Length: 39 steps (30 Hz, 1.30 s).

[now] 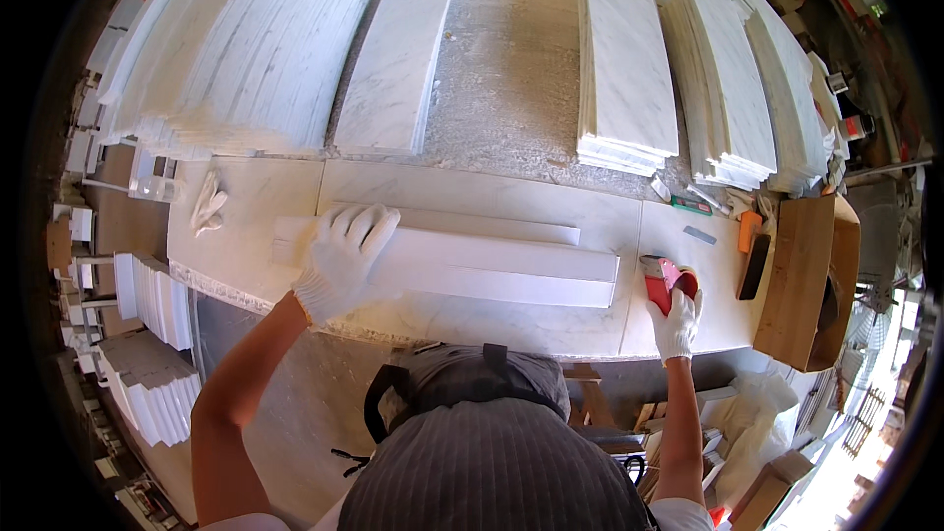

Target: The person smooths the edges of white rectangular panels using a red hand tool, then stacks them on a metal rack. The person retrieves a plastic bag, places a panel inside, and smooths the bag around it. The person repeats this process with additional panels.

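My left hand [346, 258], in a white knit glove, lies over the left part of a long white box-like strip [501, 265] on the pale marble worktop [472, 185]. Its fingers are stretched out and slightly apart. A thinner white strip [521, 230] lies along the far side of the first one. Off the right end, my right hand [677, 323], also gloved, is closed round a red tool [657, 283] that looks like a tape dispenser with a round roll. My right palm and part of the tool's handle are hidden.
Marble slabs stand stacked at the far left [236, 39] and far right [629, 59]; a shorter stack [398, 59] sits between. At right are a cardboard box [796, 275], a black-and-orange tool [752, 265] and a grey blade [700, 235]. A loose glove [208, 205] lies left.
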Motion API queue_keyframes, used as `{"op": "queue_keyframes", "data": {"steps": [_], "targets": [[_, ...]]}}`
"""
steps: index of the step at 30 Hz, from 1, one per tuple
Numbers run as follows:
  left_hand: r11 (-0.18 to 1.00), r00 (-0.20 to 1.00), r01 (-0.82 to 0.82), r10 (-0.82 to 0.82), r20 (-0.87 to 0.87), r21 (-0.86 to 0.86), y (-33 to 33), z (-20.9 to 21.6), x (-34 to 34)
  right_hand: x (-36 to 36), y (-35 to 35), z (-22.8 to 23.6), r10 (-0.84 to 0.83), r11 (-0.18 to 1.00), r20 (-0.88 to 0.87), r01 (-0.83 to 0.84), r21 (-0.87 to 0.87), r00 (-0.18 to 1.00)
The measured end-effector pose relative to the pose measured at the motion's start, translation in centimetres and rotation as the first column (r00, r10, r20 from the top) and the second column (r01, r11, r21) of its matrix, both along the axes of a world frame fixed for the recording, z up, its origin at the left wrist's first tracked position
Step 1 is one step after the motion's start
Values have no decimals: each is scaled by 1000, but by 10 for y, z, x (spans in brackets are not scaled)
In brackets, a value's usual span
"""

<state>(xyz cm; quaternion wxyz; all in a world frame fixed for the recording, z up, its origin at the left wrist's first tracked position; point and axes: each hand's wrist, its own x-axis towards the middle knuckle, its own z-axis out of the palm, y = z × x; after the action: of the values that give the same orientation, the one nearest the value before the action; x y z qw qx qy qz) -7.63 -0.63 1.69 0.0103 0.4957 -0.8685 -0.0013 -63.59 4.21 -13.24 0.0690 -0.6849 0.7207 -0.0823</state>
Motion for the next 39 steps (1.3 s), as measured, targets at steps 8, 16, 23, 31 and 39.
{"op": "queue_keyframes", "data": {"steps": [8,16,23,31,39], "targets": [[999,999,-38,38,-33,11,5,-5,9,32,-53,108,-313,947,848,78,310,428],[998,997,-29,24,-80,-61,7,-13,16,198,-76,199,-166,860,985,-481,171,55],[963,992,-16,-19,-126,-268,1,-38,21,298,-106,202,-312,605,929,-712,356,199],[997,986,-45,34,-165,-59,4,-37,27,324,-108,184,-315,476,867,-726,497,387],[783,187,-46,616,-765,620,24,38,26,321,-106,180,-288,460,879,-750,475,380]]}}
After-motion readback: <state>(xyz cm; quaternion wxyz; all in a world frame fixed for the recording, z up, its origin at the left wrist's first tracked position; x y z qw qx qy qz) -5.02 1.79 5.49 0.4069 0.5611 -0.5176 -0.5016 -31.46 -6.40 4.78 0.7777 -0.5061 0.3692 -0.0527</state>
